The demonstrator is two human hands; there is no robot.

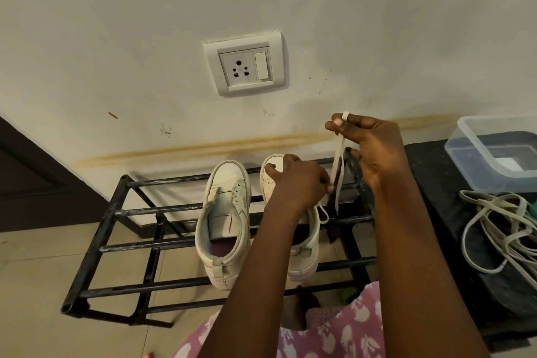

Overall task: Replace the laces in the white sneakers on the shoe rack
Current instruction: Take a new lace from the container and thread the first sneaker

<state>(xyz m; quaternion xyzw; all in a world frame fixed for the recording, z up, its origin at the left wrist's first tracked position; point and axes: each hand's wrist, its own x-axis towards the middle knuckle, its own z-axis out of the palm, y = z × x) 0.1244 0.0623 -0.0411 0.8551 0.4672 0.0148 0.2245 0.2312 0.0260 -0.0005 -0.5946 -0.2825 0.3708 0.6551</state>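
Note:
Two white sneakers stand toe-to-wall on the top bars of a black metal shoe rack (110,212). The left sneaker (223,224) has no lace in its eyelets. The right sneaker (305,244) is mostly hidden under my arms. My left hand (296,180) rests on its front, fingers pinched at the eyelets. A white lace (338,168) runs up from there, and my right hand (374,148) holds it raised, looped over a finger, with its ends hanging down.
A bundle of loose white laces (499,229) lies on a black surface (430,177) right of the rack, behind it a clear plastic box (494,151). A wall socket (245,65) sits above the rack. A dark door is at the left.

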